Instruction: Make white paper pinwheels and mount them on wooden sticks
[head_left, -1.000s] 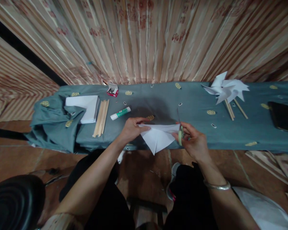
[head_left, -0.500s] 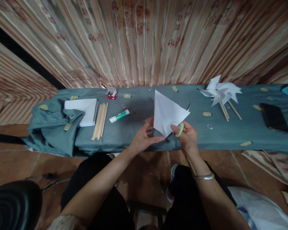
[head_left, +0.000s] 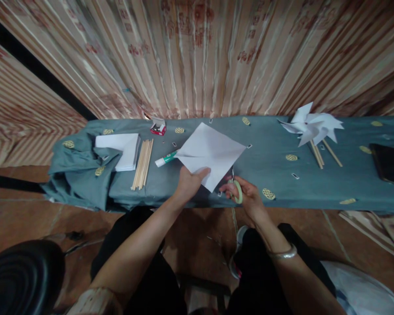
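A square sheet of white paper [head_left: 213, 151], with a slit or crease running in from its left corner, is pinched in my left hand [head_left: 191, 181] by its near-left edge. The thumb lies on top and the other fingers are hidden beneath. Close to the paper's near-right edge, my right hand [head_left: 246, 192] grips scissors with pale green handles [head_left: 238, 192]. Their blades point up and away, beside that edge; whether they touch it I cannot tell. Partly under the sheet's left corner lies a green and white glue stick [head_left: 166, 159].
Left of the glue stick are several wooden sticks [head_left: 142, 164], a stack of white paper [head_left: 128, 151] and a small red box [head_left: 158, 127]. White paper pinwheels [head_left: 310, 124] and a black phone [head_left: 388, 164] lie to the right on the cloth-covered table [head_left: 269, 175].
The paper has been turned and spread flatter, shifting left over the glue stick. My right hand has let go of it and moved down, bringing the scissors beside its edge.
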### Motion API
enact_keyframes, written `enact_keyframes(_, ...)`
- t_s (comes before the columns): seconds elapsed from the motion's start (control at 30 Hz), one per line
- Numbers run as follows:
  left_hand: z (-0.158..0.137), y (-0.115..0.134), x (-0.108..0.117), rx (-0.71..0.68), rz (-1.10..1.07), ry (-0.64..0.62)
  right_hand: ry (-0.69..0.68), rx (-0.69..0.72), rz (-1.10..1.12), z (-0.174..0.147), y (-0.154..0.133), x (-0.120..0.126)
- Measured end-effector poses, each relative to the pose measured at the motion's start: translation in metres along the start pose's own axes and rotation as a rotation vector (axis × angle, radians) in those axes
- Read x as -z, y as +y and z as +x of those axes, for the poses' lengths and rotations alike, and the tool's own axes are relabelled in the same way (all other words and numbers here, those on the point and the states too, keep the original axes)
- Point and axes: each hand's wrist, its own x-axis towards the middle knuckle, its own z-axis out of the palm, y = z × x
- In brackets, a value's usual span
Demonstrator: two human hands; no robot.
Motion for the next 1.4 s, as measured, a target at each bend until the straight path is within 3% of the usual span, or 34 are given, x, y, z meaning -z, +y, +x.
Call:
enact_keyframes(0.2, 0.015, 0.014, 0.013, -0.062, -0.108, 0.077, -0.344, -0.088, 0.004, -0.014, 0.011, -0.004)
enact_keyframes(0.33, 0.017, 0.019, 0.015, -0.081, -0.128, 0.105, -0.450, -0.115, 0.014, -0.017, 0.015, -0.009)
enact_keyframes(0.53, 0.015, 0.017, 0.011, -0.108, -0.114, 0.097, -0.427, -0.174, 0.008, -0.016, 0.018, -0.017)
enact_keyframes(1.4, 0.009, 0.009, 0.002, -0.096, -0.086, 0.067, -0.405, -0.113, -0.016, -0.012, 0.014, -0.014)
